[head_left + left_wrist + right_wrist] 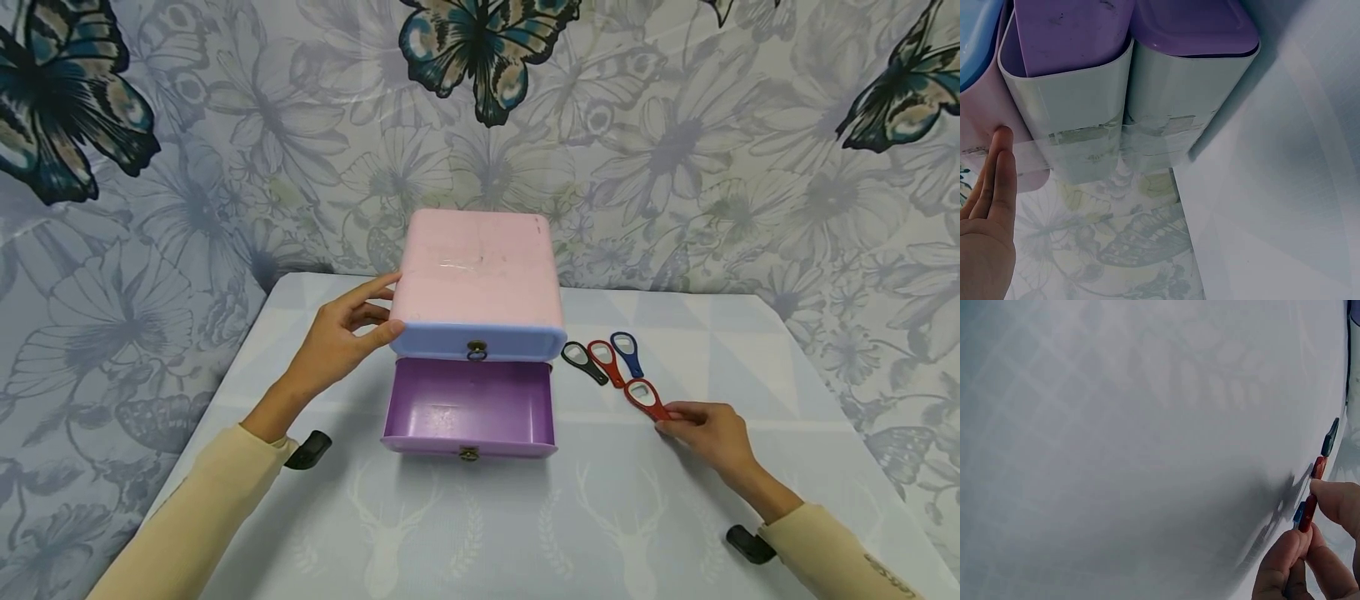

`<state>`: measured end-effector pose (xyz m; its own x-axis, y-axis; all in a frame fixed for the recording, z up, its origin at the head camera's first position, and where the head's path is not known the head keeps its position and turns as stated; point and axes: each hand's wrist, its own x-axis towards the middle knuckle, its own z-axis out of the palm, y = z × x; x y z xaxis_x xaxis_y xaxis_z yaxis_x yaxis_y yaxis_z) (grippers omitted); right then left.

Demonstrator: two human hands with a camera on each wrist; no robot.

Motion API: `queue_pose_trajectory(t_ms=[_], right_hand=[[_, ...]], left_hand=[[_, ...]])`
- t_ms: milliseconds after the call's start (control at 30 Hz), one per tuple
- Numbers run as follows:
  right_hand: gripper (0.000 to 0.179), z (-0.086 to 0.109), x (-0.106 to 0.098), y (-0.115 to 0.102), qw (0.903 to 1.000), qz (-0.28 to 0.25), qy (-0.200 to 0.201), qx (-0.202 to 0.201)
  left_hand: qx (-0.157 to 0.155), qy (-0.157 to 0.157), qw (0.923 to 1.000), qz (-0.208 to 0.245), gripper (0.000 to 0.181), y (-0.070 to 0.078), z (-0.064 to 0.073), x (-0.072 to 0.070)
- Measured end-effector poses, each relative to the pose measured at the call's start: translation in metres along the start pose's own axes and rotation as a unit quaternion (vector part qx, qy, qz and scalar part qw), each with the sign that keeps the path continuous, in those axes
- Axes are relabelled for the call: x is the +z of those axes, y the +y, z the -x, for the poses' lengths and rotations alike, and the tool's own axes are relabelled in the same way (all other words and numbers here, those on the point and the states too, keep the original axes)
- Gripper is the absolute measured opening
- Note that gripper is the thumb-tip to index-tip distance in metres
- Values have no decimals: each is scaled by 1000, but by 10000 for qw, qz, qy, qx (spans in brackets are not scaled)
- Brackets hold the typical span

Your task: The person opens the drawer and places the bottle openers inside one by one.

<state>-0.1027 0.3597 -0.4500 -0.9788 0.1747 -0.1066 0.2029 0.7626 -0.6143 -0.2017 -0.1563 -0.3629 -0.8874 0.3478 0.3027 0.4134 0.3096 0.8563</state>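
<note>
A small drawer cabinet (480, 267) with a pink top stands at the middle of the table. Its lowest visible purple drawer (472, 404) is pulled out, with a bare inside; a blue drawer front (435, 342) above it is closed. My left hand (337, 337) rests on the cabinet's left side, thumb at the front corner, fingers extended along the pink wall (985, 119). At the right, my right hand (708, 433) pinches the narrow end of a small red tool with an oval ring (645, 398). Similar black (585, 362), red (603, 360) and blue (626, 352) tools lie beside it.
A pale table (517, 525) with deer and leaf prints carries everything. Behind it hangs a floral wall covering (675, 167) with butterflies. In the left wrist view, clear tape (1147, 140) crosses the cabinet's pale tiers. Dark wrist devices (750, 543) sit by both sleeves.
</note>
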Motion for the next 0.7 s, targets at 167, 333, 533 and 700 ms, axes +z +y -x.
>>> queue_pose_trajectory(t_ms=[167, 333, 533, 700], right_hand=[[45, 0, -5, -2, 9996, -226, 143, -91], [43, 0, -9, -11, 9982, -467, 215, -310], [44, 6, -10, -30, 9963, -772, -14, -372], [41, 11, -12, -45, 9933, -975, -148, -603]], left_hand=[[-46, -22, 10000, -7, 63, 1, 0, 0], [-54, -11, 10000, -19, 63, 2, 0, -1], [-40, -40, 10000, 7, 63, 2, 0, -1], [-56, -38, 10000, 65, 63, 2, 1, -1]])
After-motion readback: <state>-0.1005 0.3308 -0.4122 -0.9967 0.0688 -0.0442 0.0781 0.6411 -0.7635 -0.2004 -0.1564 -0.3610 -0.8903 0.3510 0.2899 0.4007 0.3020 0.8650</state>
